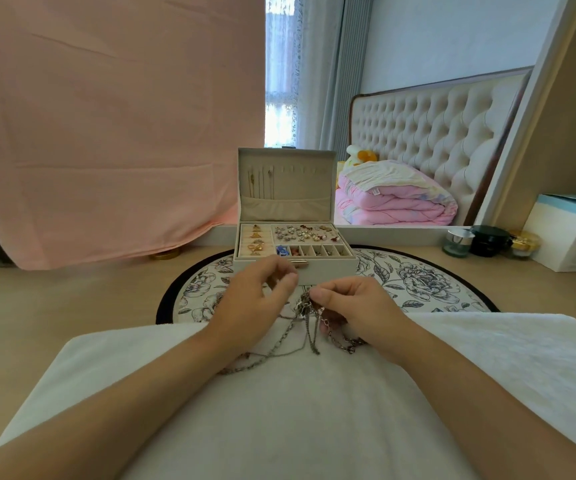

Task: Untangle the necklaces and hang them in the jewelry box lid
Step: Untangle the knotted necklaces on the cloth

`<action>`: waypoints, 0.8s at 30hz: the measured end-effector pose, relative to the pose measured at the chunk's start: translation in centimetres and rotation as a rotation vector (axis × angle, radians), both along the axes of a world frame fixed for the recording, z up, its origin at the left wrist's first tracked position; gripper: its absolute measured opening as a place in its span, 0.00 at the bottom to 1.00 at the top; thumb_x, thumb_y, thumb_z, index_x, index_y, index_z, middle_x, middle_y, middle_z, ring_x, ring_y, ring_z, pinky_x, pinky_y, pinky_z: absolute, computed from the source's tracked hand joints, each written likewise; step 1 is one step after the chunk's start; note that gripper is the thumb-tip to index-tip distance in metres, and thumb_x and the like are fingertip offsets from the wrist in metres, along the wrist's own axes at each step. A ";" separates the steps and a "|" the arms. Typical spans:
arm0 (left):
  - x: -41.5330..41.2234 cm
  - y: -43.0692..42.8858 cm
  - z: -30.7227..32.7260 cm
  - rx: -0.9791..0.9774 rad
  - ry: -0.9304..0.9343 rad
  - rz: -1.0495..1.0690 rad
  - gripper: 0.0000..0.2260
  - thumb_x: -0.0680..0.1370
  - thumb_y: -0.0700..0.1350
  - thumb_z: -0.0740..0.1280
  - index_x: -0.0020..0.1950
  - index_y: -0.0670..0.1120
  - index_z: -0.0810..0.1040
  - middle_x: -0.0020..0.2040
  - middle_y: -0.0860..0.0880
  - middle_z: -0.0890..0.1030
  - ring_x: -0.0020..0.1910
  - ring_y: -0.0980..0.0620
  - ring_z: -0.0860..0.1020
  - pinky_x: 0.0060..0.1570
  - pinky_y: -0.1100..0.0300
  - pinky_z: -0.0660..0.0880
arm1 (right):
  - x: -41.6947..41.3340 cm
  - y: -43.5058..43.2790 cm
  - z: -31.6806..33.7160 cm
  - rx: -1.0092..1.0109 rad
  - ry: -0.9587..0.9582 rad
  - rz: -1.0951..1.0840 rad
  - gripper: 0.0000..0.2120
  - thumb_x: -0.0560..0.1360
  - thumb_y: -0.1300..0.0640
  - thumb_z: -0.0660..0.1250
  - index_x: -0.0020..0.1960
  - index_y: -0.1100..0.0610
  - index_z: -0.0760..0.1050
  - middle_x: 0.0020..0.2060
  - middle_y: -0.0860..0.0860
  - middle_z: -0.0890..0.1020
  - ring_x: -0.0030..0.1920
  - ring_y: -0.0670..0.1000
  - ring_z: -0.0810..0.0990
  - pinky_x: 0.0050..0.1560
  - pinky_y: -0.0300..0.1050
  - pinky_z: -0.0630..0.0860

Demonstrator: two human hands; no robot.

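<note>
A tangle of silver chain necklaces (309,327) hangs between my hands above a white towel (314,410), with loose strands trailing onto the cloth. My right hand (356,308) pinches the knotted bunch at its top. My left hand (260,299) has its fingers curled, pinching a thin strand beside the knot. Behind them stands the open cream jewelry box (293,261). Its upright lid (286,185) shows a row of hooks, and a few thin gold necklaces (262,183) hang at the lid's left side above a pocket.
The box tray holds rings, earrings and small compartments. A round floral mat (418,282) lies under the box. Jars (487,240) and a white-blue carton (570,233) stand at the right. A pink cloth (106,133) hangs at the left, and a mirror stands behind.
</note>
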State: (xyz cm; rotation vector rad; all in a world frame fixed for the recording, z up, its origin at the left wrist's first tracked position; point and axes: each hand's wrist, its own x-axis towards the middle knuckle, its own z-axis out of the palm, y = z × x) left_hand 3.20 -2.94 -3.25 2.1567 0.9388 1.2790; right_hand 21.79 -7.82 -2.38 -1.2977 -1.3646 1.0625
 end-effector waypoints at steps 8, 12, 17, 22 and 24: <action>0.3 -0.1 -0.7 0.001 0.088 -0.017 0.11 0.74 0.46 0.76 0.48 0.63 0.82 0.42 0.64 0.79 0.40 0.57 0.77 0.39 0.69 0.72 | 1.1 0.5 -0.2 0.197 -0.441 -0.167 0.09 0.77 0.49 0.71 0.41 0.50 0.86 0.36 0.53 0.86 0.38 0.55 0.83 0.45 0.50 0.78; 0.3 -0.2 -0.7 0.038 0.116 0.006 0.12 0.75 0.45 0.75 0.46 0.64 0.80 0.41 0.62 0.79 0.39 0.56 0.76 0.40 0.63 0.74 | 0.8 0.2 0.1 0.148 -0.368 -0.112 0.16 0.81 0.51 0.65 0.38 0.55 0.81 0.36 0.59 0.82 0.36 0.56 0.75 0.45 0.54 0.76; 0.4 -0.3 -0.9 0.068 -0.003 -0.040 0.06 0.74 0.43 0.76 0.41 0.54 0.82 0.40 0.57 0.80 0.41 0.52 0.78 0.43 0.55 0.76 | 0.0 -0.2 1.0 -0.019 0.225 0.022 0.22 0.83 0.57 0.60 0.30 0.55 0.66 0.29 0.55 0.73 0.35 0.54 0.74 0.46 0.50 0.75; 0.3 -0.4 -0.9 -0.251 -0.158 -0.211 0.06 0.77 0.35 0.70 0.43 0.46 0.79 0.43 0.48 0.81 0.43 0.52 0.80 0.47 0.58 0.78 | 0.7 -0.7 1.6 -0.112 0.233 -0.006 0.21 0.81 0.50 0.65 0.32 0.53 0.63 0.27 0.51 0.56 0.26 0.50 0.57 0.28 0.43 0.65; 0.6 -0.9 -1.0 -0.350 -0.178 -0.285 0.06 0.79 0.33 0.67 0.45 0.43 0.77 0.42 0.47 0.81 0.43 0.52 0.79 0.47 0.59 0.77 | 1.0 -0.7 1.7 -0.050 0.057 -0.064 0.21 0.79 0.49 0.68 0.32 0.54 0.66 0.26 0.50 0.59 0.26 0.49 0.58 0.28 0.42 0.65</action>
